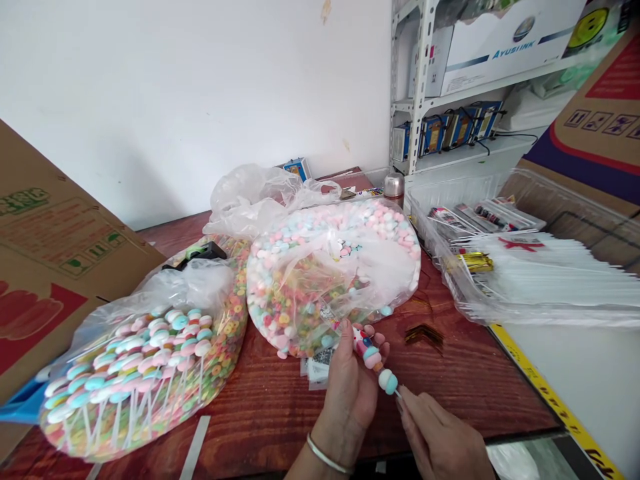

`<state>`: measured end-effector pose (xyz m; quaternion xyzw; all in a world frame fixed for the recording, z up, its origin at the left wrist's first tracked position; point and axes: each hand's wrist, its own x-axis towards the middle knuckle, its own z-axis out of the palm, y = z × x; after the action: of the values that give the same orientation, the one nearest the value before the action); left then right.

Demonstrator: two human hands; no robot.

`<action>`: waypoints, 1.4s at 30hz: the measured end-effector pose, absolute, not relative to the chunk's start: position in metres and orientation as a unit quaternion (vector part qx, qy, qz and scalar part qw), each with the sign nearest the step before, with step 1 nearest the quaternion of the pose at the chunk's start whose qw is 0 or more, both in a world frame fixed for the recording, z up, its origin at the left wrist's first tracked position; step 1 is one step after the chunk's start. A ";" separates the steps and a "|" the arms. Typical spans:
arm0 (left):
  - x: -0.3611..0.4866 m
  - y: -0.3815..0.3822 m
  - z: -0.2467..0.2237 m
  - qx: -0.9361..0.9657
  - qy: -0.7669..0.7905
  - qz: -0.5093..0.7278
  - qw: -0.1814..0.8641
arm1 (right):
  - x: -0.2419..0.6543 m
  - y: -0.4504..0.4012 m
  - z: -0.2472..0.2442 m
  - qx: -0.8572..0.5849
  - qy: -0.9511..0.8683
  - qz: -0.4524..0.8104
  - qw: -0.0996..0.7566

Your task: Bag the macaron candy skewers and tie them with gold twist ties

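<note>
My left hand, with a metal bangle on its wrist, holds a candy stick topped by a small cartoon figure. Pastel candy pieces are threaded along the stick, and a pale blue ball sits at its lower end. My right hand pinches the stick's end just below that ball. Directly behind my left hand lies a clear plastic bag full of pastel and multicoloured candy. Farther left, another clear bag holds many finished candy sticks over colourful cereal-like candy.
The red-brown wood-grain table holds a small gold twist-tie bundle. To the right, a clear tray holds white sticks and packaging. Cardboard sheets stand at both sides. Metal shelving with boxes rises at back right, beside a white wall.
</note>
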<state>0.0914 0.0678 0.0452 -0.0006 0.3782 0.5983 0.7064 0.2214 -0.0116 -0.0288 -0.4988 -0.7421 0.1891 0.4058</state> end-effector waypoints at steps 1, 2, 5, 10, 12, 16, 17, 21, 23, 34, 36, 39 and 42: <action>0.092 0.067 0.046 -0.002 0.383 0.598 0.704 | 0.222 -0.012 -0.033 -0.494 -0.766 0.121 0.393; 0.093 0.067 0.046 -0.002 0.384 0.596 0.705 | 0.222 -0.012 -0.035 -0.491 -0.779 0.086 0.381; 0.096 0.063 0.046 0.017 0.368 0.588 0.720 | 0.220 -0.010 -0.032 -0.499 -0.764 0.152 0.379; 0.100 0.056 0.039 0.054 0.363 0.555 0.747 | 0.216 -0.006 -0.017 -0.496 -0.687 0.310 0.430; 0.098 0.057 0.035 0.062 0.375 0.565 0.732 | 0.216 -0.006 -0.016 -0.495 -0.657 0.352 0.446; 0.088 0.062 0.033 0.078 0.358 0.607 0.705 | 0.213 -0.007 -0.021 -0.501 -0.494 0.547 0.454; 0.086 0.063 0.034 0.071 0.345 0.607 0.713 | 0.211 -0.007 -0.021 -0.493 -0.424 0.613 0.450; 0.080 0.066 0.042 0.023 0.282 0.582 0.762 | 0.205 -0.004 -0.021 -0.423 -0.215 0.769 0.428; 0.079 0.068 0.044 0.015 0.282 0.576 0.767 | 0.204 -0.004 -0.022 -0.407 -0.206 0.780 0.429; 0.085 0.074 0.043 -0.005 0.350 0.624 0.699 | 0.217 -0.005 -0.019 -0.518 -0.575 0.438 0.457; 0.089 0.072 0.045 0.007 0.354 0.629 0.692 | 0.217 -0.006 -0.023 -0.524 -0.636 0.333 0.458; 0.095 0.069 0.045 0.017 0.360 0.632 0.686 | 0.218 -0.006 -0.027 -0.510 -0.695 0.234 0.449; 0.098 0.066 0.045 0.006 0.334 0.623 0.707 | 0.216 -0.004 -0.022 -0.527 -0.651 0.296 0.460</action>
<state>0.0980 0.0661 0.0452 0.0061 0.3344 0.6228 0.7073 0.2165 -0.0044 -0.0221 -0.5269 -0.6508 0.2961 0.4596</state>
